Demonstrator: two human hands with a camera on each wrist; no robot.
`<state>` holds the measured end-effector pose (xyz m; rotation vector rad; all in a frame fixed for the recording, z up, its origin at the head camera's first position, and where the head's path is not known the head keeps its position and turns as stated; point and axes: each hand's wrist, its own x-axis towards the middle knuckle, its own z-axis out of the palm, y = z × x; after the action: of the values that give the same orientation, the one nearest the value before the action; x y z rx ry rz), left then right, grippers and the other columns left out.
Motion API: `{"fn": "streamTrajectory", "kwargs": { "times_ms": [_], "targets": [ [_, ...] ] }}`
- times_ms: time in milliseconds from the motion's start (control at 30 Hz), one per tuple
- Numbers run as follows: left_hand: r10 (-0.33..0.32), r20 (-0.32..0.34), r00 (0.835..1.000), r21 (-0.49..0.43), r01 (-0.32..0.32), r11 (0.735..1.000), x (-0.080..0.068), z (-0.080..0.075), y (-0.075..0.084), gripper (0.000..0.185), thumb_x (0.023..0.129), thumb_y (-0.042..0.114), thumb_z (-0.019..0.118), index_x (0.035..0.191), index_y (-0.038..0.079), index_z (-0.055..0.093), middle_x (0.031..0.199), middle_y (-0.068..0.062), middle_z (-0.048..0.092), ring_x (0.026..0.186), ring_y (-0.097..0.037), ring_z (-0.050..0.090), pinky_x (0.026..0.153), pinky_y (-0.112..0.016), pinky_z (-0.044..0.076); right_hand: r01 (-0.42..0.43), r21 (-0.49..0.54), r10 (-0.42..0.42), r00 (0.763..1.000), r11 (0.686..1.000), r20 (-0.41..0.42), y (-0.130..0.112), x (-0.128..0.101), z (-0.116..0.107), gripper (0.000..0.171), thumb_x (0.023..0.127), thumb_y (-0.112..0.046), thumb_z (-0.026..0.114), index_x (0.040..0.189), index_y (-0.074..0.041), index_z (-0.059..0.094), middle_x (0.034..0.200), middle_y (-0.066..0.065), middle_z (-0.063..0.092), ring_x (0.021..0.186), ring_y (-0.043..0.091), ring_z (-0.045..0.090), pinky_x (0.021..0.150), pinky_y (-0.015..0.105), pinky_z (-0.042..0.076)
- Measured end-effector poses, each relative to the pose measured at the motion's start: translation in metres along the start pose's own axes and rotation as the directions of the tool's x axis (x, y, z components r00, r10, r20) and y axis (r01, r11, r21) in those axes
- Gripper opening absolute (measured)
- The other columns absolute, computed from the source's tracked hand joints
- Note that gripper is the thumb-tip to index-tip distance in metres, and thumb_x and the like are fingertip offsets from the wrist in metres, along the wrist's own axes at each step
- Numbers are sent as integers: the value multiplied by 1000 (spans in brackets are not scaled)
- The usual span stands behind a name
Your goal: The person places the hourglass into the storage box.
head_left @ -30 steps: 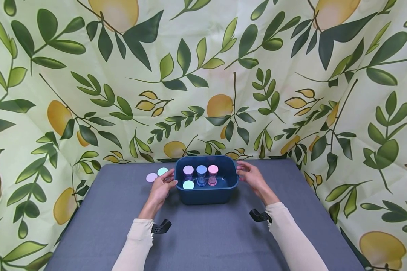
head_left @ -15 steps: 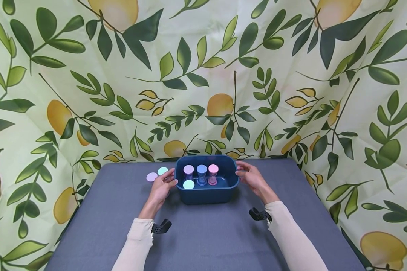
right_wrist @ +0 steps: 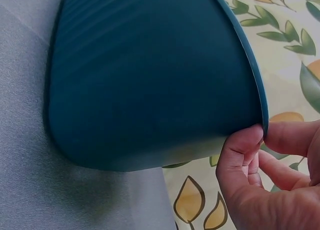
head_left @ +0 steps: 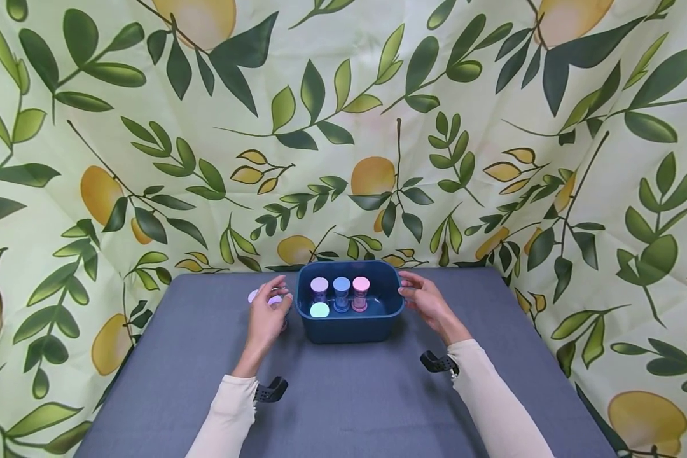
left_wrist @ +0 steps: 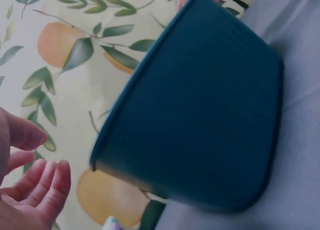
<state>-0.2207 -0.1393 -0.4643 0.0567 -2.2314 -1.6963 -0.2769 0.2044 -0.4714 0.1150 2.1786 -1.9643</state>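
A dark blue bin (head_left: 349,327) stands at the back middle of the grey table (head_left: 343,394). In it stand a lilac-capped (head_left: 319,285), a blue-capped (head_left: 341,284) and a pink-capped (head_left: 360,284) timer, and a mint cap (head_left: 319,310) sits in front of them. My right hand (head_left: 413,289) pinches the bin's right rim (right_wrist: 260,110) between thumb and fingers. My left hand (head_left: 273,300) hovers with relaxed fingers (left_wrist: 47,182) just left of the bin (left_wrist: 200,120), apart from it, over a lilac disc (head_left: 254,296) on the table. It hides most of that disc.
A leaf-and-lemon patterned cloth (head_left: 343,127) hangs behind and on both sides of the table. The bin sits close to the table's back edge. Black wrist camera clips (head_left: 437,364) show at both sleeves.
My left hand has left the bin's left side and moved left over the discs, covering the mint one. The right hand has stayed on the bin's right rim.
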Motion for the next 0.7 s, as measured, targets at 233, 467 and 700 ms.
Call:
{"fn": "streamTrajectory", "kwargs": {
  "times_ms": [233,467,700],
  "targets": [
    [101,-35,994,-22,-101,995,-4,-22,2,43,89,0,66,131,5,59,122,-17,61,117,-29,61,86,-8,47,-7,-7,7,1000,1000,1,1,2,0,49,98,-7,55,146,-10,44,122,8,48,107,23,50,81,27,50],
    [90,-20,996,10,-89,996,-16,-44,26,49,90,-5,62,137,-5,50,137,-25,51,128,-27,52,103,-44,46,-11,-7,11,1000,1000,6,1,2,0,49,99,-8,55,147,-11,43,126,10,47,109,24,48,81,26,49],
    [68,9,998,-14,-68,998,0,-58,-21,59,90,-1,66,144,1,43,147,-19,44,138,-31,41,106,-27,44,-10,5,10,1000,1000,9,1,2,-1,50,98,-8,54,147,-10,43,125,9,47,105,21,49,77,24,50]
  ]
}}
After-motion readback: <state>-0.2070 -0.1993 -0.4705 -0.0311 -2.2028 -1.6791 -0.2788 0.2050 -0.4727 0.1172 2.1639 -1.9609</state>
